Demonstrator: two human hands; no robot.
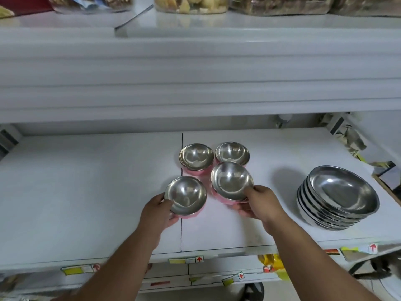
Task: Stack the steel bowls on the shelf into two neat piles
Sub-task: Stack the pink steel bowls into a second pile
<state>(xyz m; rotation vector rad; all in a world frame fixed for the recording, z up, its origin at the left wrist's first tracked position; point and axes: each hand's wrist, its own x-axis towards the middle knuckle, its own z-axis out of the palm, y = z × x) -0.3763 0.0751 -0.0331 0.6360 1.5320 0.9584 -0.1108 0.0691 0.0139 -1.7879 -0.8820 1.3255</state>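
Four small steel bowls, pink outside, sit mid-shelf: two behind (196, 157) (232, 153), two nearer the front edge. The left hand (159, 210) grasps the near-left bowl (185, 195) by its rim; the right hand (259, 203) grips the near-right bowl (231, 180). They look light, stiff and slick, so rim holds suit nesting.

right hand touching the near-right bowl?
Touching. Head view: the right hand has its thumb on the rim of the near-right bowl and fingers under it.
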